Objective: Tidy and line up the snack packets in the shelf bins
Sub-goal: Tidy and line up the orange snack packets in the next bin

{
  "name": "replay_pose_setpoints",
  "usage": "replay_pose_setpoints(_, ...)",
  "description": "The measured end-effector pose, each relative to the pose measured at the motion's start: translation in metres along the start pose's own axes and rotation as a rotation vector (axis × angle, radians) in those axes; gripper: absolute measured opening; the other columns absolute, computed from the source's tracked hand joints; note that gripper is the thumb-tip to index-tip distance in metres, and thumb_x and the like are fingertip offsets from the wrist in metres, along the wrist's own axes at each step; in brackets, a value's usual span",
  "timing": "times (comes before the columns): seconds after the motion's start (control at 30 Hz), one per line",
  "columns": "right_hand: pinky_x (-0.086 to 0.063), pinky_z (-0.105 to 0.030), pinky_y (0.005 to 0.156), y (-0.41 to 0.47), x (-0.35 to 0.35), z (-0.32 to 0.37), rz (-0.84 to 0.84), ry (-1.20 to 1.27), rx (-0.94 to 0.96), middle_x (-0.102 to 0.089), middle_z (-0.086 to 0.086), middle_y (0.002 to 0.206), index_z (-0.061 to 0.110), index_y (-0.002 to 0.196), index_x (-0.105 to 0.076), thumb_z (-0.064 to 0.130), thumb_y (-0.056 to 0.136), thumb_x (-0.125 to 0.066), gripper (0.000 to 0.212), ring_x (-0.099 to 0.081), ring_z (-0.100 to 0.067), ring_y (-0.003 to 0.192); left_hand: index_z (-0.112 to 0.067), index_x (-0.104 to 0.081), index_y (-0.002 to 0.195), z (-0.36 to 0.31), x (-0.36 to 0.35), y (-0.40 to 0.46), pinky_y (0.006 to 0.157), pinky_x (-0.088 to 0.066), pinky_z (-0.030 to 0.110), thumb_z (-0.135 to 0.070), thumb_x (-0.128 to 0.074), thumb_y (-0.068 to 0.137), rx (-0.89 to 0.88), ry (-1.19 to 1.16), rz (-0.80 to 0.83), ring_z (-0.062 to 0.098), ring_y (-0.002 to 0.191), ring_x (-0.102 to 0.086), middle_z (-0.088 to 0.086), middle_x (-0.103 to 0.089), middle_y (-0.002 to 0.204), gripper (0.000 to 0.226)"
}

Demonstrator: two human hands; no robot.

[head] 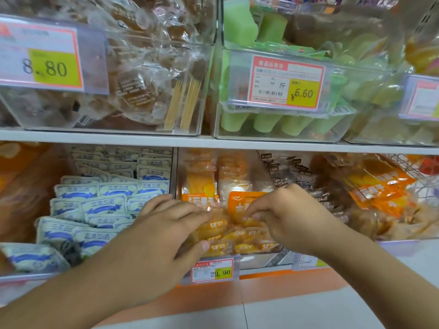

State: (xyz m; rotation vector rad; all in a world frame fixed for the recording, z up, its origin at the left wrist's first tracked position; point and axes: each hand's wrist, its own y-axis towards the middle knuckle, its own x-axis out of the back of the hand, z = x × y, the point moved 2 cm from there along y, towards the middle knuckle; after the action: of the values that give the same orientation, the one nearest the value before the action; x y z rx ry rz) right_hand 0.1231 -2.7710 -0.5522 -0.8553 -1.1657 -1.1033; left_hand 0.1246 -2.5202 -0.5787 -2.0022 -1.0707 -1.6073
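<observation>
One head-worn view looks forward and slightly down, close to a shop shelf point(213, 141), whose white edge crosses the frame. Upper bins point(280, 129) fill the top, lower bins point(177, 172) the middle, floor point(308, 312) the bottom edge. Both forearms reach in from below.

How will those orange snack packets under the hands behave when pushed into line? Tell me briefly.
The orange snack packets look like glossy film, so they will probably slide over each other easily. They look soft and puffy, so likely floppy and light, bending rather than staying square. Lying loosely heaped under the left hand and right hand, they may slump back.
</observation>
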Motion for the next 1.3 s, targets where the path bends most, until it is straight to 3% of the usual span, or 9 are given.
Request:
replay_pose_setpoints(0.07, -0.055, -0.028, 0.084, 0.006, 0.003, 0.001, 0.056, -0.049, -0.009, -0.080, 0.015, 0.095, 0.033, 0.106, -0.083, 0.021, 0.096, -0.067, 0.022, -0.072, -0.010, 0.091, -0.040, -0.055, 0.142, 0.001, -0.001, -0.003, 0.117, -0.005, 0.018, -0.063, -0.038, 0.096, -0.006, 0.009, -0.004, -0.006, 0.123, -0.043, -0.029, -0.056, 0.131, 0.054)
replay_pose_setpoints(0.23, -0.054, -0.031, 0.087, 0.047, 0.009, 0.004, -0.097, 0.073, -0.067, -0.076, 0.009, 0.109, 0.033, 0.119, -0.071, 0.028, 0.100, -0.059, 0.023, -0.069, -0.015, 0.098, -0.034, -0.063, 0.133, 0.002, -0.008, -0.005, 0.110, -0.028, 0.033, -0.054, -0.046, 0.092, -0.030, 0.015, -0.045, 0.008, 0.115, -0.056, -0.021, -0.063, 0.123, 0.049)
replay_pose_setpoints(0.33, -0.046, -0.034, 0.109, 0.087, -0.015, 0.008, 0.020, 0.099, 0.005, -0.059, 0.003, 0.145, 0.033, 0.146, -0.051, 0.026, 0.098, -0.064, 0.050, -0.056, -0.019, 0.130, -0.027, -0.068, 0.127, -0.002, -0.012, -0.006, 0.103, -0.034, 0.037, -0.046, -0.045, 0.087, 0.016, -0.027, -0.093, 0.020, 0.113, -0.062, -0.009, -0.068, 0.121, 0.050)
replay_pose_setpoints(0.47, -0.037, -0.028, 0.112, 0.123, -0.036, 0.013, 0.098, 0.091, 0.032, -0.051, -0.003, 0.153, 0.027, 0.156, -0.043, 0.025, 0.094, -0.072, 0.069, -0.047, -0.022, 0.140, -0.015, -0.076, 0.113, -0.005, -0.011, -0.004, 0.095, -0.036, 0.039, -0.039, -0.045, 0.082, -0.032, 0.026, -0.203, 0.028, 0.099, -0.068, 0.002, -0.073, 0.109, 0.050)
replay_pose_setpoints(0.67, -0.035, -0.021, 0.091, 0.132, -0.040, 0.015, 0.103, 0.133, -0.012, -0.059, 0.004, 0.134, 0.032, 0.151, -0.050, 0.037, 0.089, -0.079, 0.068, -0.054, -0.017, 0.124, -0.008, -0.078, 0.106, -0.007, -0.010, -0.005, 0.090, -0.036, 0.039, -0.034, -0.044, 0.080, -0.083, 0.010, -0.309, 0.022, 0.099, -0.051, 0.008, -0.074, 0.102, 0.050)
replay_pose_setpoints(0.8, -0.036, -0.022, 0.084, 0.132, -0.041, 0.020, 0.044, 0.067, 0.013, -0.046, 0.024, 0.087, 0.030, 0.119, -0.069, 0.037, 0.085, -0.082, 0.037, -0.055, -0.013, 0.106, -0.011, -0.077, 0.109, -0.005, -0.011, -0.007, 0.093, -0.037, 0.038, -0.037, -0.044, 0.080, -0.076, 0.041, -0.296, 0.022, 0.101, -0.055, 0.004, -0.074, 0.105, 0.051)
replay_pose_setpoints(0.87, -0.044, -0.025, 0.086, 0.130, -0.038, 0.020, -0.007, 0.160, -0.014, -0.054, 0.021, 0.091, 0.030, 0.104, -0.064, 0.031, 0.082, -0.085, 0.031, -0.058, -0.011, 0.105, -0.012, -0.076, 0.110, -0.004, -0.011, -0.007, 0.094, -0.036, 0.038, -0.037, -0.044, 0.080, -0.077, 0.046, -0.297, 0.020, 0.103, -0.053, 0.003, -0.074, 0.106, 0.051)
replay_pose_setpoints(1.03, -0.056, -0.037, 0.085, 0.116, -0.028, 0.015, -0.035, 0.313, -0.053, -0.069, 0.007, 0.098, 0.029, 0.102, -0.062, 0.022, 0.072, -0.091, 0.042, -0.066, -0.012, 0.091, -0.017, -0.074, 0.117, -0.002, -0.015, -0.007, 0.096, -0.036, 0.040, -0.040, -0.044, 0.081, -0.060, 0.093, -0.207, 0.024, 0.105, -0.064, 0.000, -0.072, 0.113, 0.052)
replay_pose_setpoints(1.3, -0.049, -0.011, 0.074, 0.032, 0.006, 0.002, -0.407, 0.320, -0.029, -0.073, 0.024, 0.087, 0.035, 0.101, -0.076, 0.023, 0.092, -0.078, 0.015, -0.067, 0.008, 0.087, -0.032, -0.061, 0.137, 0.007, -0.015, -0.009, 0.111, -0.025, 0.034, -0.051, -0.049, 0.089, -0.063, 0.094, -0.058, 0.006, 0.116, -0.051, -0.023, -0.059, 0.124, 0.052)
